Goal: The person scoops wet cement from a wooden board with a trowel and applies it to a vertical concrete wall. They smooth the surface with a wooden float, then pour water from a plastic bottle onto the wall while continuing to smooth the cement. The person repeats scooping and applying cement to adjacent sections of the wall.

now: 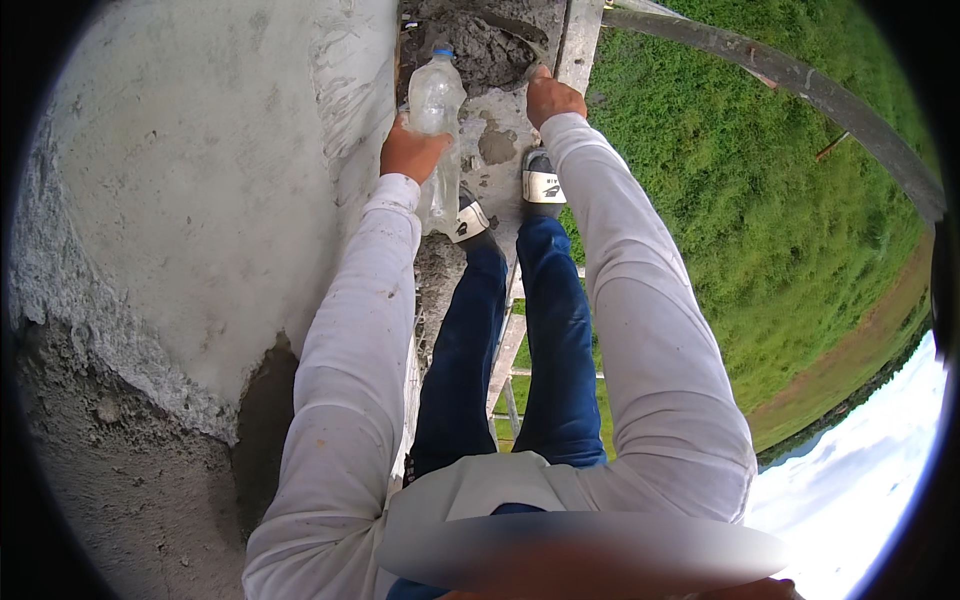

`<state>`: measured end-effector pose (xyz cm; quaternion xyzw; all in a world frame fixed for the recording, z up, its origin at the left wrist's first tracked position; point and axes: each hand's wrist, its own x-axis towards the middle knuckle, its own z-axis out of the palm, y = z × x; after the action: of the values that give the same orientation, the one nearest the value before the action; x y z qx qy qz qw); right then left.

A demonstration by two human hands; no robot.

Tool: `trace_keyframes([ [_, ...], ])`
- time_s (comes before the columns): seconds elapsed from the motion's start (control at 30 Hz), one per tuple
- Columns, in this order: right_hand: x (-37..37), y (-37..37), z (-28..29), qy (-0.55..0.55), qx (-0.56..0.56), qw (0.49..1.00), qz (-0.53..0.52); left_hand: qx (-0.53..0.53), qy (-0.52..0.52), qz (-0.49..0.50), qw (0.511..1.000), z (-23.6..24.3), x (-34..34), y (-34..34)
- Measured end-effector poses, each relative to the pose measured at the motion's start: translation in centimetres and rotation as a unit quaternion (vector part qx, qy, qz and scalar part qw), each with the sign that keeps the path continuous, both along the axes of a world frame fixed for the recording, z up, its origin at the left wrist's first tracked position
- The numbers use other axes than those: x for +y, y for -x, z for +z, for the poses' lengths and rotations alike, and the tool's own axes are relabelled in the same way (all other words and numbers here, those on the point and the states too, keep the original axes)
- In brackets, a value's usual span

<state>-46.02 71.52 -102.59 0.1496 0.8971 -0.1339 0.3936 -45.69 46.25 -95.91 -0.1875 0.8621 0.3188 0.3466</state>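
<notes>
Bottle [437,120]: clear plastic, blue-capped, clenched upright at mid-body by the left hand [410,152] beside the plastered wall [200,180]. Right hand [552,97] presses down, knuckles up, on the mortar-caked scaffold plank [500,140]; what it holds cannot be told. Maintain a firm grip, keeping both feet centred on the plank.

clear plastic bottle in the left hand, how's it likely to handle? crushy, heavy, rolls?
The plastic bottle looks thin-walled and clear, so it probably dents under a hard squeeze. It appears mostly empty, so likely light for its size. The left hand wraps its middle; set down on the mortar-crusted plank, its tall round body could tip and roll.
</notes>
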Motion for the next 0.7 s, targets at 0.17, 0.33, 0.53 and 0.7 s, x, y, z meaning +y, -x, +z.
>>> trace_keyframes([
  [0.17, 0.0, -6.1, 3.5, 0.001, -0.078, 0.992, -0.096, -0.034, -0.005, 0.026, 0.999, 1.1, -0.2, -0.5],
  [0.33, 0.6, -11.2, 7.9, 0.043, -0.024, 0.978, -0.202, -0.047, -0.034, 0.062, 0.996, 3.3, -0.8, -2.7],
  [0.53, -3.1, -11.7, 7.5, 0.145, 0.031, 0.969, -0.197, -0.024, 0.000, 0.085, 0.996, 5.1, -1.2, -3.8],
  [0.7, -3.4, -4.1, 0.9, 0.172, 0.078, 0.947, -0.262, -0.017, 0.002, 0.039, 0.999, 4.7, -1.0, -2.0],
])
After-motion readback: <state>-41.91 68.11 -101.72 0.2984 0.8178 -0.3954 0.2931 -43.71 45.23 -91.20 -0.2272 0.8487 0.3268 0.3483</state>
